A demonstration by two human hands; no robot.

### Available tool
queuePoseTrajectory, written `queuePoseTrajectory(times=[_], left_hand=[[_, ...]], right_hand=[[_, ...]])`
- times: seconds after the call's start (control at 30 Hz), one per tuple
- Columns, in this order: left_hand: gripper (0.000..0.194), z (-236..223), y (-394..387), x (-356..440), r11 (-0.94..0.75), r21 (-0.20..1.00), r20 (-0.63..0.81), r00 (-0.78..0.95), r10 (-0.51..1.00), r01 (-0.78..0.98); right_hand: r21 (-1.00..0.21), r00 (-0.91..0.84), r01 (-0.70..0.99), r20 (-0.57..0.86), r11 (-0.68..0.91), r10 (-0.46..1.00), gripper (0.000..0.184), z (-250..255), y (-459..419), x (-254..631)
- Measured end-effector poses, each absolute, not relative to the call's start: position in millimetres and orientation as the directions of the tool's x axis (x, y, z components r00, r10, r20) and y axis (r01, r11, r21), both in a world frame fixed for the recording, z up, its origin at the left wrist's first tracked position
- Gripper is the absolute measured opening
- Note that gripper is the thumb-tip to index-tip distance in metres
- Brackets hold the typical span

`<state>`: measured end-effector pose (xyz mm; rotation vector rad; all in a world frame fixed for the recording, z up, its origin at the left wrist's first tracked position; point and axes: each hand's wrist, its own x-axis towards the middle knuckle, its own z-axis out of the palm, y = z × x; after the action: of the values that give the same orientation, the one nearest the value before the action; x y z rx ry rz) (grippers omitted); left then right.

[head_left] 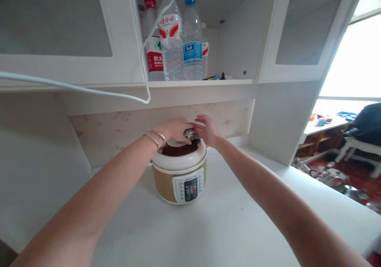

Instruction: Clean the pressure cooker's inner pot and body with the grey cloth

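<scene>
A small electric cooker (178, 175) with a tan body, white rim and a button panel on its front stands on the white counter (214, 227). Both my hands rest on top of it at its far edge. My left hand (174, 129), with thin bangles at the wrist, curls over the lid. My right hand (207, 130) has its fingers bent around a small grey knob-like part (189, 133) between the two hands. What that part is I cannot make out.
An open shelf (199, 83) above holds several plastic water bottles (171, 37). A white cable (89, 89) hangs from it across the closed cabinet doors. A white wall panel (276, 124) stands to the right, with a desk and chair beyond.
</scene>
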<state>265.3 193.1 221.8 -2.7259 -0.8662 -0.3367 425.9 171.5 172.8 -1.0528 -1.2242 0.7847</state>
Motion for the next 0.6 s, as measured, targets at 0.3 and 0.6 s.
queuePoseTrajectory(times=[0.3, 0.6], left_hand=[[0.068, 208, 222, 235, -0.499, -0.065, 0.418, 0.478, 0.772, 0.864], [0.065, 181, 157, 191, -0.41, -0.024, 0.533, 0.358, 0.766, 0.912]], right_hand=[[-0.916, 0.335, -0.237, 0.236, 0.324, 0.912, 0.036, 33, 72, 470], [-0.929, 0.487, -0.33, -0.016, 0.168, 0.873, 0.027, -84, 37, 505]])
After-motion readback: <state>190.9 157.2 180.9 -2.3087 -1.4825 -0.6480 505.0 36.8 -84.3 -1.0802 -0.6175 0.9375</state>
